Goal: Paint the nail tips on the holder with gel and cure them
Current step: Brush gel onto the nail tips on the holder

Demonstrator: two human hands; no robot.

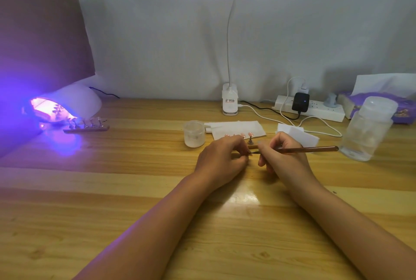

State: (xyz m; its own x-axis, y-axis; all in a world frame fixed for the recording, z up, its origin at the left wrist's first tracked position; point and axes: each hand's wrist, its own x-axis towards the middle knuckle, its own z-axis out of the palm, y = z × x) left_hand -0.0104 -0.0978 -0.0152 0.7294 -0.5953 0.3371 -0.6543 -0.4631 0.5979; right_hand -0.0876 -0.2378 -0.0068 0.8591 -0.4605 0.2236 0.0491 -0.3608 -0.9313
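Could flood gel over an edge or knock the nail tips askew, with the brush worked so close to the left hand just in front of them. Could also smear wet gel onto those knuckles. Holding the brush pen-style in the right hand, fingers pinching its shaft near the bristle end, wrist low over the bench. Curling the left fingers inward beside the bristles; cannot tell whether pinching anything. Leaving another nail-tip holder at the mouth of the lit curing lamp.
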